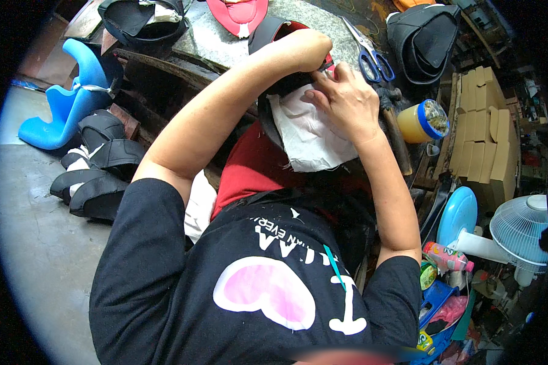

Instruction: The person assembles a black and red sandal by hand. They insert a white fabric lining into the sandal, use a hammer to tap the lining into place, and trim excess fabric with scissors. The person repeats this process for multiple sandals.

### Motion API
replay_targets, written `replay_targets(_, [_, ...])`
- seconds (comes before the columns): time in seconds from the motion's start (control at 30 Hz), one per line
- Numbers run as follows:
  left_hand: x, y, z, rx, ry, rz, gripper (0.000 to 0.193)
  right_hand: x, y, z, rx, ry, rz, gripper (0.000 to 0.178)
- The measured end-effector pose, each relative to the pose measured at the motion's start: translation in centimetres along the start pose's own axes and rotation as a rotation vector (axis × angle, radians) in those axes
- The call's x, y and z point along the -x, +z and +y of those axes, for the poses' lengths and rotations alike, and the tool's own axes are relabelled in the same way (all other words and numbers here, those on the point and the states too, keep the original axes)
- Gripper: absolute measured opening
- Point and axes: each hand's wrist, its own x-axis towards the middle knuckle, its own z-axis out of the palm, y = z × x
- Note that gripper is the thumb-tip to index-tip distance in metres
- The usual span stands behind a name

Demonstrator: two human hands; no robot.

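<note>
In front of me, above my lap, is a black shoe upper (pixel 265 33) with a red lining, its shape partly covered by my hands. White cloth (pixel 310 131) hangs from it toward my lap. My left hand (pixel 313 52) bends over the top of the upper, with its fingers hidden behind the wrist and the red edge. Close beside it, my right hand (pixel 347 100) has curled fingers closed at the edge of the upper, with the thumb over the white cloth. Blue-handled scissors (pixel 374 58) lie on the stone slab (pixel 313 18) beyond my right hand.
A hammer (pixel 396 131) and a yellowish jar with a blue lid (pixel 417 121) are at right, near cardboard boxes (pixel 484 134) and a fan (pixel 520 234). Black uppers (pixel 106 170) and blue shoe lasts (pixel 73 103) sit at left. More black uppers (pixel 423 42) stand far right.
</note>
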Motion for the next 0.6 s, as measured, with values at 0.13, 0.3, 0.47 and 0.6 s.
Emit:
replay_targets(0.13, [0.2, -0.3, 0.1, 0.015, 0.009, 0.01, 0.02, 0.0, 0.3, 0.1, 0.084, 0.157, 0.019, 0.041])
replay_targets(0.3, [0.1, -0.2, 0.0, 0.022, 0.001, 0.034, 0.019, 0.9, -2.9, 1.3, 0.118, 0.341, 0.107, 0.045])
replay_targets(0.47, [-1.0, 0.1, -0.2, -0.004, -0.009, -0.004, 0.017, 6.3, -11.5, 5.4, -0.003, 0.339, 0.289, 0.039])
replay_targets(0.6, [-1.7, -0.1, 0.0, 0.028, 0.031, -0.039, 0.018, 9.6, -15.0, 10.1, -0.087, 0.699, 0.301, 0.043])
